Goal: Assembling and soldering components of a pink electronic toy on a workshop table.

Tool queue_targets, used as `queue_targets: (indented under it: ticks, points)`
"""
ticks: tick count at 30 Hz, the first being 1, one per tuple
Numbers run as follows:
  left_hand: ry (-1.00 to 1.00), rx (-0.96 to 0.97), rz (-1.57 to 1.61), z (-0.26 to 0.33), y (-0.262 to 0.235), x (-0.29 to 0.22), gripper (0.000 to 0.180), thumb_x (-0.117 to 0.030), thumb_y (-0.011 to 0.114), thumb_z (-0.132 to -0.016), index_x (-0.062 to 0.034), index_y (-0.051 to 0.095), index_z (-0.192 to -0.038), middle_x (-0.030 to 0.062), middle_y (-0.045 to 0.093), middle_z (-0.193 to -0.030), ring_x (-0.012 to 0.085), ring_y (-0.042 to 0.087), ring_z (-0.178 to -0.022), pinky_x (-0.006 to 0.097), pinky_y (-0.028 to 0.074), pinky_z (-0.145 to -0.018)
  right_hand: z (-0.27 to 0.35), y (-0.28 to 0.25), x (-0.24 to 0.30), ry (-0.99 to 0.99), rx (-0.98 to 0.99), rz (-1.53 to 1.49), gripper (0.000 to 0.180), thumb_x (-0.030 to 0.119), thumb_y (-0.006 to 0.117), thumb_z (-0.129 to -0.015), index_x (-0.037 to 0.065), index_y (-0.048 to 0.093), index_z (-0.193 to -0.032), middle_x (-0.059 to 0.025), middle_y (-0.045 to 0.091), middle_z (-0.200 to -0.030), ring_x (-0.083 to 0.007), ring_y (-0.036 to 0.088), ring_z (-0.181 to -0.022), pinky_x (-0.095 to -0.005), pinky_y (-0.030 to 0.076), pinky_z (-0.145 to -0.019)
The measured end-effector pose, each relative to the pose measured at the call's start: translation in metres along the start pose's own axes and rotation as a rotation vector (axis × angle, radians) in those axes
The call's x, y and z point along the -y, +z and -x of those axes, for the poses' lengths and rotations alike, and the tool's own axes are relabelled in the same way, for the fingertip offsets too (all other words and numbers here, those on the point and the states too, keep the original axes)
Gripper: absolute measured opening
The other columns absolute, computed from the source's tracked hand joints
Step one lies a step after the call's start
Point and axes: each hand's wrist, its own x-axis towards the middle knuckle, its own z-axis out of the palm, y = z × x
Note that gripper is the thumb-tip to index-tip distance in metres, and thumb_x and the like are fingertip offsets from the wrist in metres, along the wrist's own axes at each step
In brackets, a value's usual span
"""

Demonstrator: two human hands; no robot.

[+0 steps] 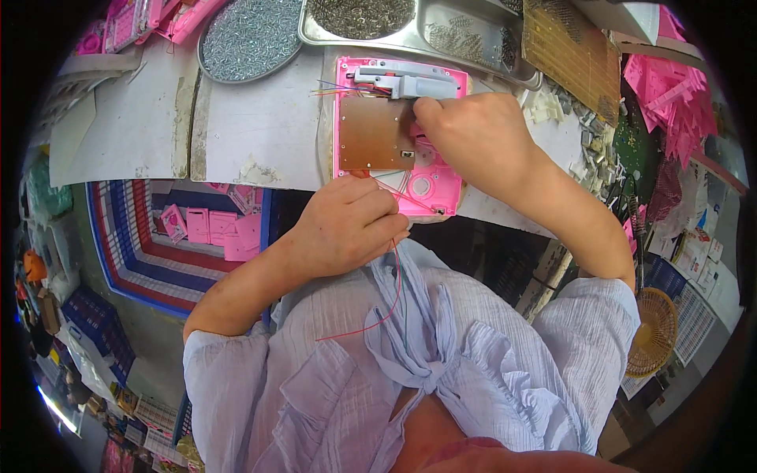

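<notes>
A pink plastic housing [448,180] lies on the worktop before me, with a brown circuit board [369,130] in its left part. Along its far side runs a grey plastic piece [410,81], and thin coloured wires stick out to the left beside it. My right hand [477,134] is closed at the board's right edge; its fingertips and anything in them are hidden. My left hand [347,221] is closed at the near edge of the housing. A red wire [398,276] passes by its fingers and hangs down over my clothing.
Beyond the housing stand a round tray of small screws [251,35] and a metal tray [465,51] with springs and small parts. A perforated tan board [574,55] and small metal pieces [595,150] lie at right. Below left is a basket [118,260] with pink parts.
</notes>
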Motion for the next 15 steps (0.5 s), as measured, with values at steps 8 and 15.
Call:
queue_targets:
  ticks: [8, 15]
  points:
    - [0.014, -0.021, 0.005, 0.001, 0.002, 0.001, 0.024, -0.017, 0.081, -0.073, -0.0108, 0.069, -0.092, 0.0018, 0.061, -0.088, 0.0217, 0.06, -0.08, 0.039, 0.049, -0.073, 0.002, 0.002, -0.001, 0.001, 0.004, 0.006, 0.01, 0.016, 0.067, -0.083, 0.006, 0.064, -0.084, -0.0097, 0.068, -0.063, -0.0291, 0.071, -0.059, -0.0403, 0.054, -0.05]
    - [0.01, -0.028, 0.005, 0.003, 0.003, 0.001, 0.02, -0.019, 0.078, -0.075, -0.0114, 0.067, -0.089, 0.0017, 0.059, -0.088, 0.0211, 0.061, -0.083, 0.038, 0.049, -0.076, 0.005, 0.008, -0.005, -0.02, -0.072, -0.085, 0.01, 0.018, 0.067, -0.085, 0.009, 0.066, -0.087, -0.0089, 0.067, -0.063, -0.0304, 0.069, -0.057, -0.0417, 0.052, -0.05]
